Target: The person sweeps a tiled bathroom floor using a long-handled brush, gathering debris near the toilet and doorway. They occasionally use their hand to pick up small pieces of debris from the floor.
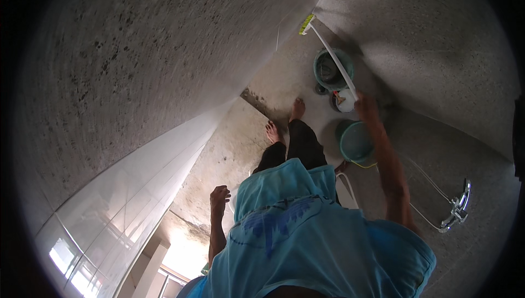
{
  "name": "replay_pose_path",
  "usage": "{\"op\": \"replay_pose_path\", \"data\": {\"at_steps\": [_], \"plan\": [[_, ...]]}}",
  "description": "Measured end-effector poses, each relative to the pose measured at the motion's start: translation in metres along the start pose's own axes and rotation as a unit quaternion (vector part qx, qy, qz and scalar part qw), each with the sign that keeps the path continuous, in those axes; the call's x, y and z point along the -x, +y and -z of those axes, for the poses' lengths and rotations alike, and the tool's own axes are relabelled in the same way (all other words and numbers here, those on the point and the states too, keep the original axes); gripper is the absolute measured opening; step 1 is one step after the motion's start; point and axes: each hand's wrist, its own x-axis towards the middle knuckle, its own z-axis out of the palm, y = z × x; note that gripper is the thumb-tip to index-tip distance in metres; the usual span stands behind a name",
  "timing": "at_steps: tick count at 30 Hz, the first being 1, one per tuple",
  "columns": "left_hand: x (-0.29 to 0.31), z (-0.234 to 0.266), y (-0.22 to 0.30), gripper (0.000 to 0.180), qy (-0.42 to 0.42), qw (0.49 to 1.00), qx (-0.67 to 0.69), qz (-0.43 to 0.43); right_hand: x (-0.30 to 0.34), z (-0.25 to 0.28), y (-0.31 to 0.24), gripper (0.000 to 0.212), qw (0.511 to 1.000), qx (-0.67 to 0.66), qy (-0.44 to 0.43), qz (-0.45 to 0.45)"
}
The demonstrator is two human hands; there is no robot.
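Note:
My right hand (366,107) is wrapped round the end of the long white handle of a scrubbing brush (333,56). The brush reaches away from me, its yellow-green bristles (307,24) up against the far corner where the walls meet the floor. Under the handle stands a green bucket (333,69) with dark things inside. To my left, my left hand (220,194) hangs in the air beside my shirt, fingers loosely bent and a little apart, with nothing seen in it.
A white tub (345,101) holding an orange-handled item stands by my right hand. Nearer is a teal bucket (355,141) with a yellow handle. A chrome tap (458,207) with a hose juts from the right wall. Speckled walls (164,51) close in; my bare feet (297,109) are on the stained floor.

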Motion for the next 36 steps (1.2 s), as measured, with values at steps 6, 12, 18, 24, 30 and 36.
{"op": "replay_pose_path", "data": {"at_steps": [6,12,18,24,30,36], "plan": [[0.005,0.012,0.006,0.037,0.041,0.999,-0.003,0.003,-0.103,0.025,0.004,0.030,0.996,0.003,-0.076,-0.047],[0.023,0.001,-0.010,0.036,0.073,0.997,0.027,0.021,-0.161,0.048,0.025,0.031,0.990,0.025,-0.101,-0.095],[0.017,-0.043,-0.008,0.036,0.060,0.995,0.052,0.055,-0.189,0.066,0.078,0.032,0.975,0.209,-0.064,0.037],[0.000,-0.103,0.016,0.039,0.030,0.996,0.062,0.055,-0.187,0.053,0.077,0.033,0.943,0.306,-0.130,-0.023],[-0.006,-0.135,0.058,0.039,0.028,0.997,0.063,0.016,-0.189,0.079,0.103,0.037,0.989,0.089,-0.119,-0.025],[-0.006,-0.139,0.041,0.037,0.043,0.996,0.070,0.034,-0.186,0.086,0.098,0.036,0.966,0.221,-0.128,-0.021]]}}
